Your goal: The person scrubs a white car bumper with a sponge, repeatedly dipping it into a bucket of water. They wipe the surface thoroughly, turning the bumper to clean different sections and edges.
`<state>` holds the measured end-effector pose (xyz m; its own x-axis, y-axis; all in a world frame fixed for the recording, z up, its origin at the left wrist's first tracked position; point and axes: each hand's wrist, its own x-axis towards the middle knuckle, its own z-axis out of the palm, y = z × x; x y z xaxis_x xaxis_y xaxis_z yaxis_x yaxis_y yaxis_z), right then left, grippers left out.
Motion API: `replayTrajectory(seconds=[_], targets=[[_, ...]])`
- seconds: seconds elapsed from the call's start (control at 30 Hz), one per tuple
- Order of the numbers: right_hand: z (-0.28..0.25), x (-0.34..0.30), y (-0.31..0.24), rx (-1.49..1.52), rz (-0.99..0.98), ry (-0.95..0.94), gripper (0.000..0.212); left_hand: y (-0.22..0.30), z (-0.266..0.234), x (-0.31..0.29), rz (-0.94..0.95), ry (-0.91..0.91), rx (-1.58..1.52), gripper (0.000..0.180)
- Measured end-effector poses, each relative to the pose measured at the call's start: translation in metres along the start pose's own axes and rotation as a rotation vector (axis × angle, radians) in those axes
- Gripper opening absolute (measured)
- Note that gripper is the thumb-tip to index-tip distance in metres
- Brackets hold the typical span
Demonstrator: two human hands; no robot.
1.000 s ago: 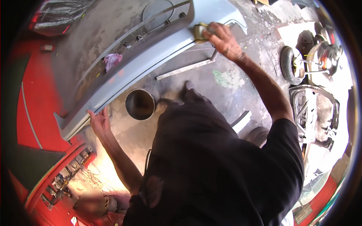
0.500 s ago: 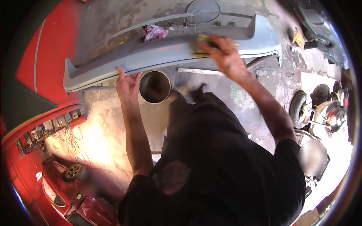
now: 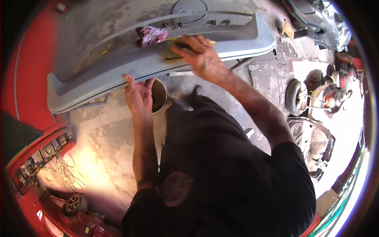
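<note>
A long, matte grey car spoiler [image 3: 106, 79] with upturned ends stretches across in front of me on a stand. My left hand [image 3: 139, 96] grips its near edge, thumb on top and fingers curled underneath. On the upper face, around the middle, my right hand [image 3: 202, 59] presses down a yellow piece of sandpaper [image 3: 170, 51], partly hidden under the fingers and blurred. Just behind the spoiler's body sits a crumpled pink and white rag [image 3: 153, 36]. Below the near edge, a round bucket [image 3: 160, 96] stands on the floor, partly covered by my left hand.
A red vehicle [image 3: 29, 75] stands close on the left, with tangled cables [image 3: 63, 170] near it. At the far right are a grey scooter [image 3: 316, 17] and a wheel [image 3: 295, 96]. A bare door frame [image 3: 327, 136] lies nearer. A round lid [image 3: 190, 11] is beyond the spoiler.
My right hand has slid leftward along the spoiler with the sandpaper, toward the rag. My left hand keeps its hold on the near edge. The whole view has shifted somewhat.
</note>
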<state>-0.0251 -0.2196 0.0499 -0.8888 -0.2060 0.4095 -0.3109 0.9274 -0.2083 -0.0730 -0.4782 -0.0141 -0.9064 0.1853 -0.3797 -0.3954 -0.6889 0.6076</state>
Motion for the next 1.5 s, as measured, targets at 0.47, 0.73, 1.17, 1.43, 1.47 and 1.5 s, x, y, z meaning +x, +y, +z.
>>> replayTrajectory(seconds=[0.47, 0.73, 1.17, 1.43, 1.47, 1.5], targets=[[0.013, 0.023, -0.032, 0.030, -0.038, -0.002, 0.050, 0.003, -0.011, 0.004, -0.040, -0.053, -0.048, 0.055], [-0.014, -0.029, 0.031, -0.077, 0.061, -0.029, 0.052, 0.001, 0.004, -0.005, 0.005, -0.013, 0.004, 0.052], [-0.007, -0.016, 0.010, -0.082, 0.023, -0.034, 0.054, 0.000, 0.005, -0.004, 0.037, -0.002, 0.023, 0.060], [-0.030, -0.044, 0.053, -0.113, 0.073, -0.049, 0.055, 0.003, -0.001, -0.009, 0.030, -0.013, -0.010, 0.056], [-0.033, -0.049, 0.054, -0.116, 0.082, -0.014, 0.057, 0.002, 0.001, -0.009, 0.030, -0.004, 0.000, 0.056], [-0.033, -0.050, 0.054, -0.119, 0.092, 0.021, 0.059, 0.000, 0.004, -0.009, 0.030, 0.006, 0.011, 0.056]])
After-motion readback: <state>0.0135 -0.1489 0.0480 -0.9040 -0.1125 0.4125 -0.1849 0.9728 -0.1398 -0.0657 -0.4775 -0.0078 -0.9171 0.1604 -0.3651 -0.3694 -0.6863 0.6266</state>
